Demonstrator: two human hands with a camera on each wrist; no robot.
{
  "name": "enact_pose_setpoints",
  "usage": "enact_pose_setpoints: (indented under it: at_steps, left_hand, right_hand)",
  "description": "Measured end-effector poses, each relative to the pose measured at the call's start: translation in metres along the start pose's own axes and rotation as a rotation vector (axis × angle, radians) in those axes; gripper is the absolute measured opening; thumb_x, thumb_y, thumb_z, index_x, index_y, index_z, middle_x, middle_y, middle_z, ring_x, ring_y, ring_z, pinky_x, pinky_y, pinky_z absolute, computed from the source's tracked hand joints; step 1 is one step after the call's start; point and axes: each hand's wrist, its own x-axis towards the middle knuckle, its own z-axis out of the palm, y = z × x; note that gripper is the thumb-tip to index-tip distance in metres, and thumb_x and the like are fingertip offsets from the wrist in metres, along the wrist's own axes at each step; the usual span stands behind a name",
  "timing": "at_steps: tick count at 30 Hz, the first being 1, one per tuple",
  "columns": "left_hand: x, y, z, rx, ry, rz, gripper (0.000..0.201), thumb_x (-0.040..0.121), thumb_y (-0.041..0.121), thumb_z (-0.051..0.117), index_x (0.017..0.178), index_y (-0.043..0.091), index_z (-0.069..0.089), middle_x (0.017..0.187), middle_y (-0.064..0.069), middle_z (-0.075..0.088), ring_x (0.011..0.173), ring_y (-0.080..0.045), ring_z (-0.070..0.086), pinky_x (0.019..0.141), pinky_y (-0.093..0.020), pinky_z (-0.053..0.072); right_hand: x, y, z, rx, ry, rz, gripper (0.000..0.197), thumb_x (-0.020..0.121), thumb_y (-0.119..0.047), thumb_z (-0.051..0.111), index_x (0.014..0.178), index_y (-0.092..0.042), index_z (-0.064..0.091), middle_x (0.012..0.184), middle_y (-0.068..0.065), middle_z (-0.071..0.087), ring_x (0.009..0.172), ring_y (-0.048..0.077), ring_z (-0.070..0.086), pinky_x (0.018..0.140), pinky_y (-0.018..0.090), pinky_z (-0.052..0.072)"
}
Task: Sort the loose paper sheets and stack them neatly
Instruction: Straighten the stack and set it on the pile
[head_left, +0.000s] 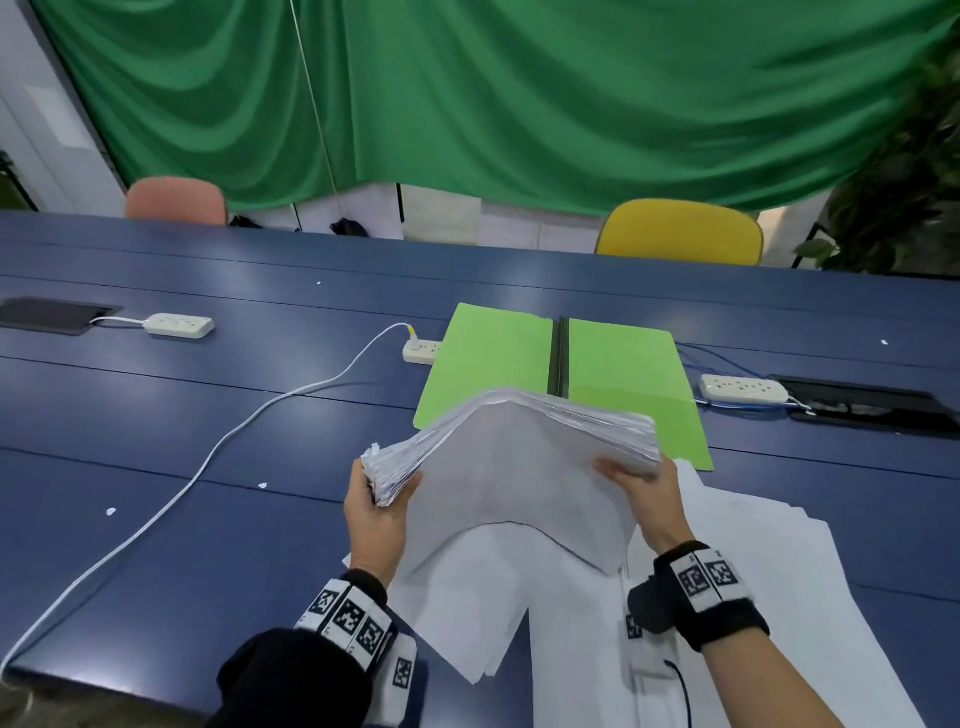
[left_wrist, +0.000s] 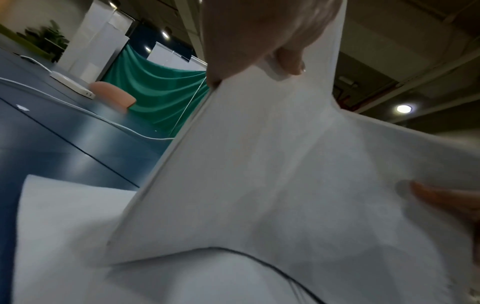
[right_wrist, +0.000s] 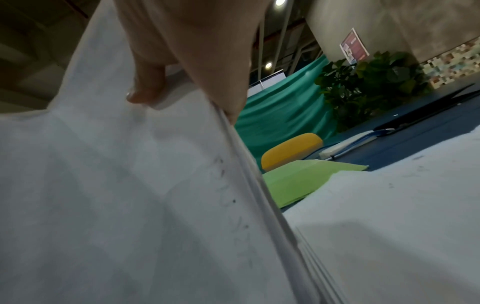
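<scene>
A thick stack of white paper sheets (head_left: 519, 467) is held up above the blue table (head_left: 208, 415), arched in the middle, its lower edge near the sheets below. My left hand (head_left: 376, 512) grips its left edge, thumb on the near face. My right hand (head_left: 641, 486) grips its right edge. In the left wrist view the stack (left_wrist: 272, 174) fills the frame with my thumb (left_wrist: 291, 59) on it; in the right wrist view my thumb (right_wrist: 148, 86) presses the stack (right_wrist: 116, 195). More loose white sheets (head_left: 753, 597) lie spread on the table beneath and to the right.
An open green folder (head_left: 561, 374) lies just beyond the stack. Power strips (head_left: 179, 326) (head_left: 743, 388) and a white cable (head_left: 208, 457) lie on the table. A yellow chair (head_left: 680, 231) and a pink chair (head_left: 176, 200) stand at the far edge.
</scene>
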Motion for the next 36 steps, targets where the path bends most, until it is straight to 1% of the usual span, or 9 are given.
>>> enact_pose_setpoints:
  at_steps: [5,9,11,15,18,26,31,34,36]
  left_hand:
    - [-0.001,0.001,-0.007,-0.009,0.026,0.006,0.034,0.079,-0.010,0.063,0.090,0.020,0.049,0.079,0.012,0.057,0.066,0.009,0.051,0.069,-0.005,0.044]
    - [-0.003,0.001,-0.012,-0.004,0.032,-0.030,0.038,0.077,-0.013,0.064,0.087,0.019,0.048,0.088,0.005,0.056,0.068,0.011,0.054,0.068,-0.005,0.045]
    - [-0.002,-0.001,-0.014,-0.009,0.024,-0.043,0.039,0.078,-0.013,0.063,0.088,0.020,0.048,0.097,0.009,0.056,0.073,0.012,0.055,0.072,-0.006,0.046]
    - [-0.002,-0.002,-0.013,-0.015,0.032,-0.051,0.038,0.079,-0.011,0.063,0.091,0.022,0.049,0.107,0.001,0.055,0.079,0.010,0.056,0.076,-0.006,0.046]
    - [-0.003,-0.001,-0.013,-0.014,0.032,-0.049,0.037,0.080,-0.011,0.062,0.090,0.022,0.049,0.102,0.000,0.055,0.077,0.011,0.056,0.075,-0.004,0.045]
    - [-0.004,-0.001,-0.014,0.031,0.116,-0.026,0.044,0.079,-0.003,0.067,0.110,0.021,0.045,0.116,-0.005,0.052,0.100,0.002,0.056,0.086,-0.009,0.046]
    - [-0.001,-0.002,-0.011,0.252,0.378,-0.087,0.131,0.047,0.081,0.061,0.146,0.008,0.014,0.148,-0.015,0.023,0.137,-0.024,0.021,0.113,-0.041,0.016]
    - [0.011,0.013,0.004,-0.113,0.269,-0.213,0.113,0.067,0.041,0.077,0.147,0.012,0.003,0.147,-0.014,0.029,0.132,-0.024,0.036,0.112,-0.037,0.028]
    - [0.022,0.032,0.017,-0.098,0.190,-0.149,0.078,0.075,0.023,0.074,0.136,0.007,0.029,0.133,-0.014,0.048,0.121,-0.025,0.050,0.105,-0.032,0.039]
  right_hand:
    - [-0.004,-0.010,-0.001,0.020,-0.001,-0.062,0.031,0.072,0.013,0.068,0.089,-0.012,0.065,0.068,-0.016,0.072,0.064,-0.004,0.065,0.061,0.013,0.052]
    - [0.000,-0.019,-0.010,-0.179,0.038,-0.034,0.052,0.066,-0.010,0.082,0.112,-0.010,0.058,0.100,0.001,0.068,0.090,0.016,0.064,0.081,0.021,0.054]
    - [0.001,-0.044,-0.007,-0.458,0.054,-0.103,0.056,0.065,-0.013,0.083,0.115,-0.013,0.056,0.096,0.002,0.062,0.086,0.018,0.057,0.074,0.017,0.048]
    - [0.005,-0.093,0.020,-1.348,-0.196,-0.128,0.062,0.073,-0.038,0.075,0.127,-0.024,0.047,0.119,0.007,0.063,0.110,0.026,0.057,0.089,0.036,0.041]
    - [0.011,-0.099,0.059,-1.576,-0.401,-0.180,0.059,0.077,-0.042,0.070,0.128,-0.023,0.046,0.122,0.004,0.061,0.114,0.024,0.055,0.096,0.041,0.035]
    - [0.000,-0.087,0.127,-1.529,-0.640,-0.447,0.038,0.085,-0.028,0.062,0.122,-0.021,0.055,0.114,0.012,0.065,0.108,0.031,0.058,0.083,0.036,0.045]
    - [-0.002,-0.104,0.098,-1.279,-0.504,-0.410,0.048,0.082,-0.041,0.066,0.126,-0.026,0.056,0.119,0.010,0.065,0.114,0.029,0.056,0.090,0.036,0.044]
    - [0.001,-0.114,0.068,-0.667,-0.432,-0.309,0.019,0.074,-0.025,0.076,0.092,-0.026,0.070,0.085,-0.002,0.072,0.080,0.011,0.064,0.074,0.035,0.050]
    - [-0.002,-0.112,0.055,-0.301,-0.366,-0.236,0.023,0.075,-0.005,0.073,0.083,-0.025,0.066,0.071,-0.012,0.069,0.065,0.000,0.060,0.065,0.027,0.050]
